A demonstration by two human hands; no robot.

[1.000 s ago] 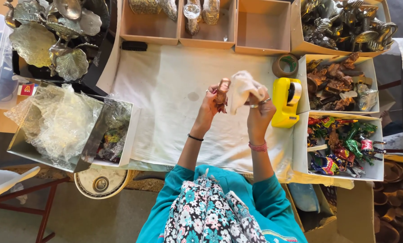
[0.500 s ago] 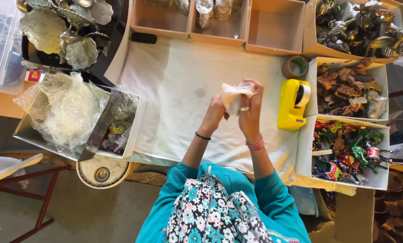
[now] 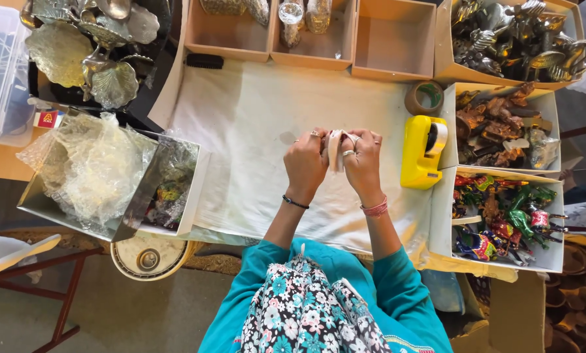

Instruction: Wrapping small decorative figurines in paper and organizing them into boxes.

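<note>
- A small cream paper-wrapped bundle (image 3: 335,149) sits pinched between both hands, held just above the middle of the white cloth (image 3: 240,131) that covers the table.
- The left hand (image 3: 306,163) is closed on the bundle's left side, fingers curled over its top; a dark band circles that wrist.
- The right hand (image 3: 363,162) is closed on its right side, ringed fingers pressed against the wrapping; pink bangles sit at that wrist.
- What the wrapping holds is hidden, so its contents cannot be told.
- To the left of the hands the cloth lies bare as far as the open box of crumpled clear film (image 3: 90,173); ahead of them it is bare up to the row of cardboard trays (image 3: 394,39) along the far edge.
- Room on the right is tighter: a yellow tape dispenser (image 3: 422,151) stands near the right hand, with a roll of tape (image 3: 425,98) beyond it.
- Past the dispenser, at the table's right edge, are a tray of brown figurines (image 3: 495,124) and a tray of coloured figurines (image 3: 502,219).
- Silver leaf-shaped dishes (image 3: 83,52) fill the far left corner.
</note>
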